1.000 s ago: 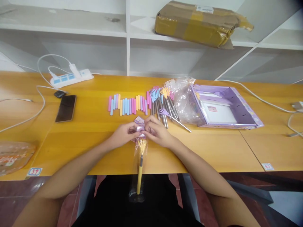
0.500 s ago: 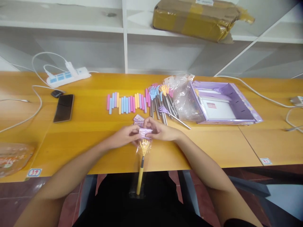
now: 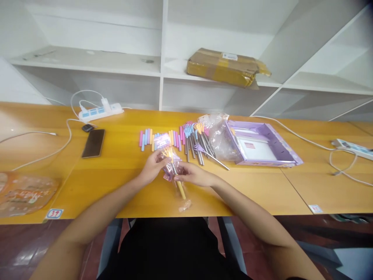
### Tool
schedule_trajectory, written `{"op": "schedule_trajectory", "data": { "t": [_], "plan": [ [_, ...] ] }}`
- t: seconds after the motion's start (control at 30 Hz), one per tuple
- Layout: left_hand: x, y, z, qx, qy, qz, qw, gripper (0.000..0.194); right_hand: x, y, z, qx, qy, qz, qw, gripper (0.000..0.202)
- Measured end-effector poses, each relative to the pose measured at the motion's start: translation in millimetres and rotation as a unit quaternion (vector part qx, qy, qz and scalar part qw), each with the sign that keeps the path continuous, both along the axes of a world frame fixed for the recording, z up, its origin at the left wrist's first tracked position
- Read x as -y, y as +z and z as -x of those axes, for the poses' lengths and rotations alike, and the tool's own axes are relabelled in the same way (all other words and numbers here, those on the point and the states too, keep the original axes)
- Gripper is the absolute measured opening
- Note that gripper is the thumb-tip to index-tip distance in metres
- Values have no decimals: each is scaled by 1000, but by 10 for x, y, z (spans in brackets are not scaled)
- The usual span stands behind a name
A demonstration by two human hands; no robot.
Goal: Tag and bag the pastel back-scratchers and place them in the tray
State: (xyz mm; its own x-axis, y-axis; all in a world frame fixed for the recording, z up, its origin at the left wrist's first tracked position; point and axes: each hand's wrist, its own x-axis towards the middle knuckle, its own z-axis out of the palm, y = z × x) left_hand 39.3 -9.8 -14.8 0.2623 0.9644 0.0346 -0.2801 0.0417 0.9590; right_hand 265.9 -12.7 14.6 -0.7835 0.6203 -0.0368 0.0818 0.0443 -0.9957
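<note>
A yellow back scratcher (image 3: 180,188) lies in a clear plastic sleeve with a pale purple card at its top end. My left hand (image 3: 154,165) is closed on the sleeve beside the scratcher's claw. Around the middle of its shaft my right hand (image 3: 192,173) is closed too. Beneath them, partly hidden, are small purple printed cards (image 3: 168,175). Just beyond is a row of coloured handle tubes (image 3: 176,140), some covered by the packaged scratcher's card. To their right lies a pile of back scratchers with metal shafts (image 3: 201,136), a purple-clawed scratcher (image 3: 214,158) lying in front.
A purple open box (image 3: 262,161) sits at the right, beside clear plastic bags (image 3: 220,140). On the left are a phone (image 3: 93,143), a power strip (image 3: 101,112) with white cables and an orange-printed plastic bag (image 3: 29,196). A taped carton (image 3: 221,68) rests on the shelf.
The packaged back scratcher has moved forward, away from my body and over the table. My hands have shifted from its card end down to the claw and shaft. The head view has tilted up.
</note>
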Motion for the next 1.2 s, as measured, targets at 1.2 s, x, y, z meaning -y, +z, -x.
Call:
{"op": "schedule_trajectory", "data": {
  "t": [1.2],
  "plan": [
    [-7,-6,8,-46,-118,34,991,39,-1080,-611,-2797,516,-550,-230,616,57]
  ]
}}
